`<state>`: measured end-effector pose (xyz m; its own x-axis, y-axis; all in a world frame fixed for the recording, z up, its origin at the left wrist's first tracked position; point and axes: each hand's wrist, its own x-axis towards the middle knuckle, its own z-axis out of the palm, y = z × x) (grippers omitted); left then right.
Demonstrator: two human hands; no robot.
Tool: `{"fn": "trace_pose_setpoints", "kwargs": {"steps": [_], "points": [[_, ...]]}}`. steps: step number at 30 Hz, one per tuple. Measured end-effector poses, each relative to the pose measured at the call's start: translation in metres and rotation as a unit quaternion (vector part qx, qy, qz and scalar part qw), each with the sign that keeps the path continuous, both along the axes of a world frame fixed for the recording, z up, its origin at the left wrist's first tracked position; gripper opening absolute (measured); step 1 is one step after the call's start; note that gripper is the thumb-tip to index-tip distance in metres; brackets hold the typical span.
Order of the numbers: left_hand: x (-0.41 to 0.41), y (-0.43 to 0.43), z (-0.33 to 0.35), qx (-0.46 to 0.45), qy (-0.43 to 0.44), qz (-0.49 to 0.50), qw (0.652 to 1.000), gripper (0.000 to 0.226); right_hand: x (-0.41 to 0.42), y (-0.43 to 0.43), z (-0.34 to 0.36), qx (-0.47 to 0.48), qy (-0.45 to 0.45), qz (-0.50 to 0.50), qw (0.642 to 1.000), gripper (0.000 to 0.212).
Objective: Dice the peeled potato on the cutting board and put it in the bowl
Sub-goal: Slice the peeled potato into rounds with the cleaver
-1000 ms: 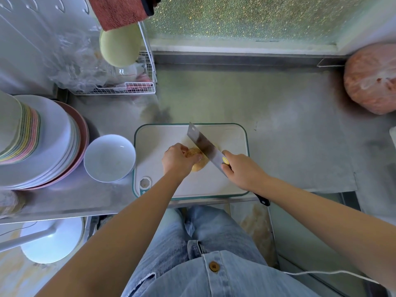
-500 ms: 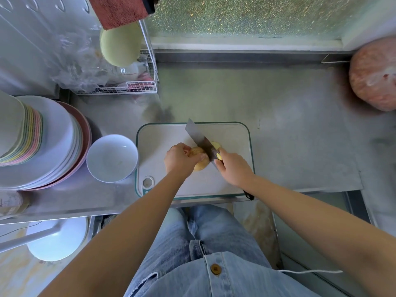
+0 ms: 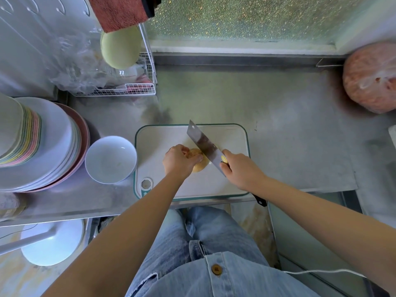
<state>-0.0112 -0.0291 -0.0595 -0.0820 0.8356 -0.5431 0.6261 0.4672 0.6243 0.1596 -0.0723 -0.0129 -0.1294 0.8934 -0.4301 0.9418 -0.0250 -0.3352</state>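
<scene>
Under curled fingers of left hand [image 3: 179, 162] the potato [image 3: 201, 167] sits pinned on cutting board [image 3: 231, 136] so it won't roll, right hand [image 3: 242, 171] gripping knife [image 3: 203, 143] with blade just right of those fingers, bowl [image 3: 110, 159] waiting empty to their left.

Potato [image 3: 200, 165] on cutting board [image 3: 231, 133]; bowl [image 3: 110, 159] just left of board; plates [image 3: 49, 144] left of bowl.

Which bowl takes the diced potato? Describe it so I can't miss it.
Start at the green-rimmed cutting board on the steel counter. Just left of it stands a white bowl, beside the plate stack. It alone is deep, single and unstacked.
</scene>
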Motion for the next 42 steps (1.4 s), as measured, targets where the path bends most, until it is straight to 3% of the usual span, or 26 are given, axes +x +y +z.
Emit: {"fn": "trace_pose_setpoints", "kwargs": {"steps": [16,31,42], "points": [[-0.001,-0.003,-0.003,0.008,-0.004,0.006,1.000,0.051,-0.014,-0.003,-0.037,-0.029,-0.009,-0.045,0.999,0.032],[-0.008,-0.007,-0.006,0.005,-0.040,0.030,0.999,0.047,-0.001,0.001,0.006,-0.009,0.013,-0.009,1.000,0.008],[-0.005,-0.003,-0.008,-0.001,-0.034,0.031,0.999,0.046,-0.010,-0.006,-0.011,-0.026,0.020,-0.036,0.999,0.020]]}}
